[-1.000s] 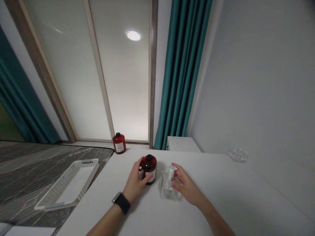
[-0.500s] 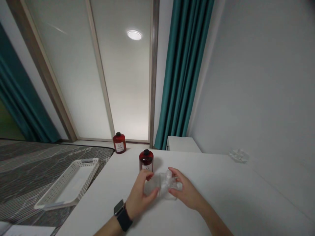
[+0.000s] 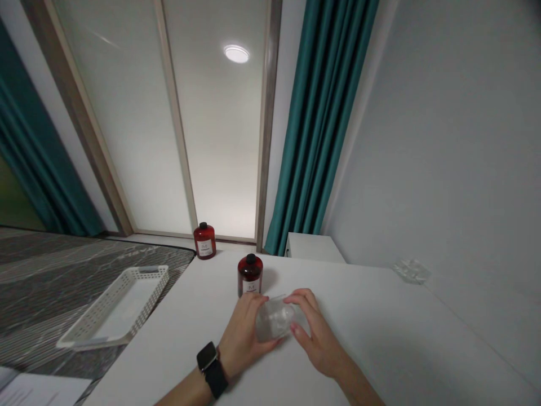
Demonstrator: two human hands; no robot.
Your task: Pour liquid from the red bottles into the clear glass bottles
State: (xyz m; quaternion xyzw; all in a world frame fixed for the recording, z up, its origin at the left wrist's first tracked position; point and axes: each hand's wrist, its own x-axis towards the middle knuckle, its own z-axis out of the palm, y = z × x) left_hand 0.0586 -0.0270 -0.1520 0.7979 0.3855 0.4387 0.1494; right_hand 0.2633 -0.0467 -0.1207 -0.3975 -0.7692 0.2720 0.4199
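Observation:
My left hand (image 3: 243, 332), with a dark watch at the wrist, is wrapped round a see-through plastic container (image 3: 270, 324) just above the white table. At the container's right end, my right hand (image 3: 310, 330) has its thumb and fingers curled about a clear, rounded piece of plastic (image 3: 288, 313). Whether that piece sits inside the container or is part of it, I cannot tell. Just behind my left fingers stands a dark red bottle (image 3: 250, 274) with a black cap and a white label. Another red bottle (image 3: 205, 242) is upright at the table's far left corner.
A white perforated basket (image 3: 122, 307) lies to the left of the table, over a grey patterned surface (image 3: 84, 262). Crumpled clear plastic (image 3: 412, 271) rests by the wall at the far right. Beyond the table's back edge is a white cabinet (image 3: 315, 248).
My left hand has closed round the clear container, which has turned and come between my hands. The right hand remains at its right end. The view has shifted slightly.

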